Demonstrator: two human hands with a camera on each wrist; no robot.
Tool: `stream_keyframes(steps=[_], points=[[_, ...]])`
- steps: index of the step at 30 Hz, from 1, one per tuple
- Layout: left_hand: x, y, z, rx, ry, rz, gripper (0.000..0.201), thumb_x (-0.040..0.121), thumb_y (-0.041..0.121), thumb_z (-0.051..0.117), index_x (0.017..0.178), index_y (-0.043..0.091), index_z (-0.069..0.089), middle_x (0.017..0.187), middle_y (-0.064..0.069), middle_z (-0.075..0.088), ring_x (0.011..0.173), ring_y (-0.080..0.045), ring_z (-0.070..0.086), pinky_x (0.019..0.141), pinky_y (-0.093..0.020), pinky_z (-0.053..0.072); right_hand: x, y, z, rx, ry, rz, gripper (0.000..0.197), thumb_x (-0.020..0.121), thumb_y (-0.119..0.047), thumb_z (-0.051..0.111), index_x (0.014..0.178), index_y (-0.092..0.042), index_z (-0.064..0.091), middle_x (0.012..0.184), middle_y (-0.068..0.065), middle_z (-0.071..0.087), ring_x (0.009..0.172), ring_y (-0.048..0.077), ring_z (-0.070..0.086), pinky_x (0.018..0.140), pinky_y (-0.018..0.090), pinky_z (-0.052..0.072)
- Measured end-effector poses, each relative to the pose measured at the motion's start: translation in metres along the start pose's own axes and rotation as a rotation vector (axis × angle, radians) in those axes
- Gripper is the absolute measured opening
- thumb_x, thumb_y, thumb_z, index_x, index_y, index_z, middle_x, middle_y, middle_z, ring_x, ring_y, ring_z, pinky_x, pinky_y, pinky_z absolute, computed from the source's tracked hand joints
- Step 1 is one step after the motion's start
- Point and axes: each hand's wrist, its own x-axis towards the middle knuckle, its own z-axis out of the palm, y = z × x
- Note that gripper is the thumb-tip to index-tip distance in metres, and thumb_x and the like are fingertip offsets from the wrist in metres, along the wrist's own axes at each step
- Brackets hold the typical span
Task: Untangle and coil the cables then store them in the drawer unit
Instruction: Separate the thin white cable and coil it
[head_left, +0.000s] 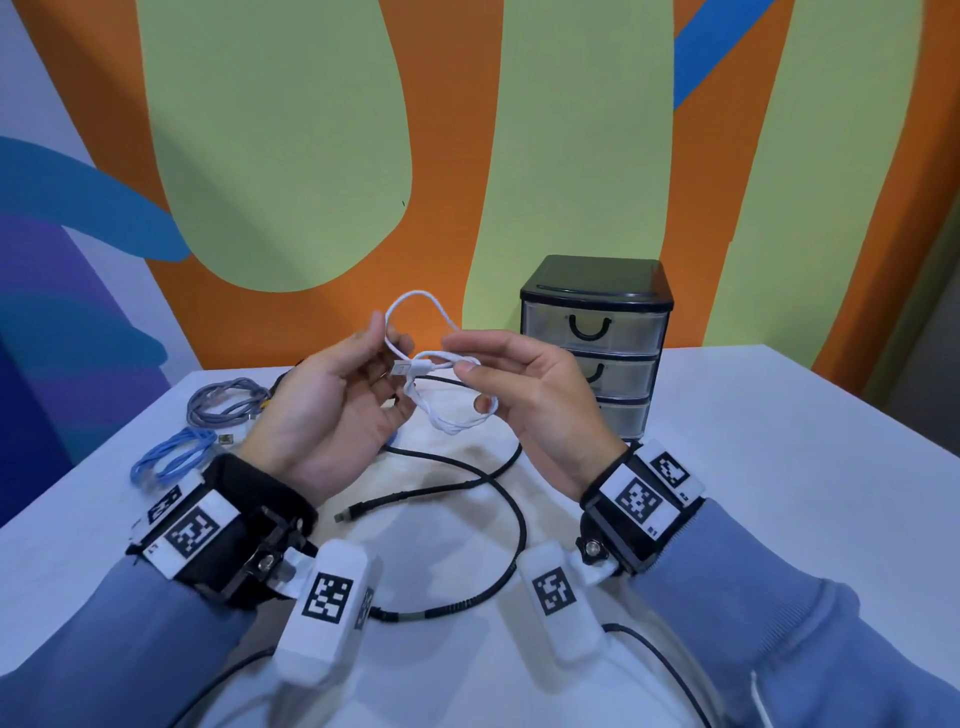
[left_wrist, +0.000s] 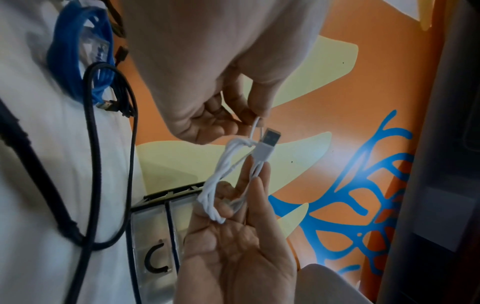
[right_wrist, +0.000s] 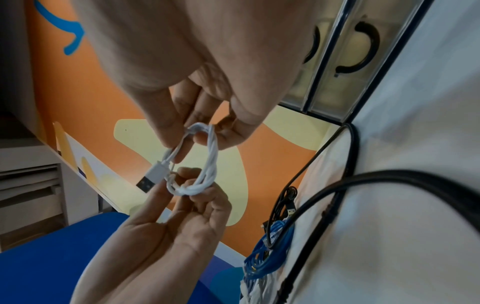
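Holding a thin white USB cable (head_left: 451, 387) wound into a small coil, raised above the white counter (head_left: 779, 467) at centre. Left hand (head_left: 332, 410) pinching one strand beside the USB plug (head_left: 401, 370); right hand (head_left: 540, 395) gripping the coil's right side, fingers curled through the loops. Standing far right: black three-drawer plastic unit (head_left: 597, 343), drawers closed. Lying far left: grey coiled cable (head_left: 223, 402), blue coiled cable (head_left: 174, 457). Sprawling loose across the near centre: black cable (head_left: 498, 499).
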Motion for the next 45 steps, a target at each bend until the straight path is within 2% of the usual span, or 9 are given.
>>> stream_keyframes(steps=[4,8,16,22,27,35,38,41,45], points=[[-0.004,0.003,0.000,0.265,-0.089,0.125,0.021,0.098,0.028,0.069,0.104,0.009,0.071,0.096,-0.012,0.063,0.091,-0.023,0.056,0.085,-0.037,0.044,0.001,0.001,-0.003,-0.037,-0.024,0.043,0.025,0.094,0.002,0.070,0.119,-0.002,0.075,0.114,0.019,0.077,0.094,0.020,0.062,0.069,0.023,0.044],[-0.009,0.009,-0.004,0.453,-0.193,0.039,0.008,0.092,0.015,0.076,0.096,0.008,0.076,0.117,-0.017,0.074,0.104,-0.025,0.068,0.096,-0.039,0.049,-0.002,0.002,-0.003,-0.069,-0.080,0.055,0.023,0.094,0.005,0.069,0.114,-0.007,0.071,0.099,0.009,0.079,0.082,0.010,0.069,0.072,0.019,0.048],[-0.011,0.008,-0.002,0.502,-0.170,-0.037,0.020,0.078,0.007,0.084,0.095,0.004,0.074,0.095,-0.015,0.074,0.076,-0.026,0.061,0.074,-0.029,0.057,-0.006,0.002,-0.001,-0.167,-0.015,-0.002,0.023,0.089,0.000,0.078,0.111,0.003,0.076,0.106,0.015,0.079,0.102,0.027,0.076,0.098,0.031,0.057],[-0.010,0.007,-0.003,0.638,-0.140,0.030,0.041,0.071,0.020,0.098,0.101,0.005,0.075,0.088,-0.025,0.071,0.072,-0.031,0.063,0.069,-0.035,0.053,-0.003,0.010,-0.002,-0.067,-0.009,0.149,0.029,0.087,0.001,0.076,0.116,0.002,0.075,0.110,0.026,0.073,0.090,0.022,0.062,0.080,0.027,0.049],[-0.015,0.013,0.003,0.749,-0.130,0.110,0.033,0.075,0.016,0.088,0.100,-0.002,0.076,0.079,-0.023,0.073,0.063,-0.027,0.067,0.055,-0.026,0.050,-0.005,0.011,-0.002,0.118,-0.018,0.304,0.028,0.094,0.006,0.065,0.122,0.009,0.070,0.098,0.011,0.069,0.082,0.016,0.061,0.067,0.022,0.051],[-0.020,0.020,0.004,0.863,-0.068,0.201,0.018,0.085,-0.004,0.084,0.098,-0.001,0.072,0.078,-0.026,0.073,0.064,-0.030,0.070,0.058,-0.031,0.054,-0.006,0.006,-0.001,0.234,-0.074,0.315,0.042,0.088,-0.006,0.071,0.127,0.008,0.067,0.094,0.008,0.071,0.079,0.012,0.065,0.064,0.016,0.052],[-0.021,0.019,0.006,0.928,-0.055,0.249,0.019,0.085,-0.005,0.083,0.098,0.002,0.070,0.075,-0.020,0.074,0.061,-0.028,0.070,0.054,-0.028,0.052,-0.006,0.006,-0.002,0.132,-0.166,0.303,0.049,0.087,0.004,0.074,0.135,0.000,0.065,0.109,0.013,0.068,0.084,0.013,0.065,0.073,0.019,0.054],[-0.021,0.018,0.007,0.937,-0.038,0.258,0.017,0.084,-0.004,0.083,0.096,0.004,0.072,0.074,-0.017,0.076,0.062,-0.028,0.071,0.059,-0.031,0.053,-0.005,0.008,-0.004,-0.062,-0.189,0.281,0.048,0.081,0.003,0.083,0.127,-0.004,0.071,0.123,0.027,0.070,0.103,0.029,0.070,0.089,0.032,0.057],[-0.019,0.017,0.003,0.922,-0.048,0.154,0.021,0.083,0.005,0.088,0.098,0.004,0.073,0.078,-0.018,0.078,0.068,-0.028,0.068,0.069,-0.034,0.053,-0.007,0.010,-0.002,-0.305,-0.133,0.257,0.029,0.084,-0.004,0.084,0.112,-0.003,0.078,0.113,0.036,0.068,0.077,0.022,0.066,0.071,0.024,0.053]])
